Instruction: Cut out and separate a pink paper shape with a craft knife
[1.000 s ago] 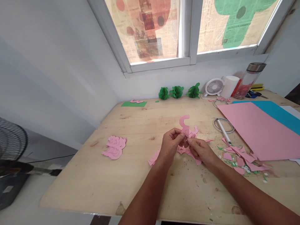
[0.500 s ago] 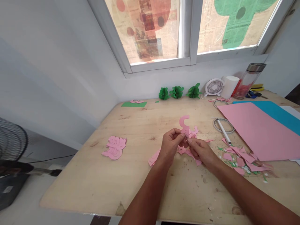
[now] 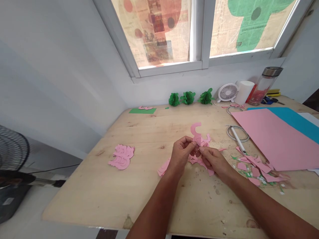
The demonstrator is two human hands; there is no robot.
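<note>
A curved pink paper cutout (image 3: 196, 130) is pinched between my two hands above the table. My left hand (image 3: 183, 149) grips its lower edge with thumb and fingers. Close beside it, my right hand (image 3: 211, 158) has its fingertips closed at the same paper, which partly hides them. Under and around the hands lie more pink paper pieces (image 3: 196, 160), mostly covered. Another pink piece (image 3: 163, 167) pokes out left of my left wrist. Further left rests a pile of scalloped pink cutouts (image 3: 122, 156).
Pink and green scraps (image 3: 259, 169) lie to the right, beside a white pen-like tool (image 3: 238, 140) and pink paper sheets (image 3: 276, 139). Along the wall stand green paper figures (image 3: 188, 98), a small white fan (image 3: 227, 92) and a glass bottle (image 3: 265, 87). A green strip (image 3: 142, 111) lies at the back left.
</note>
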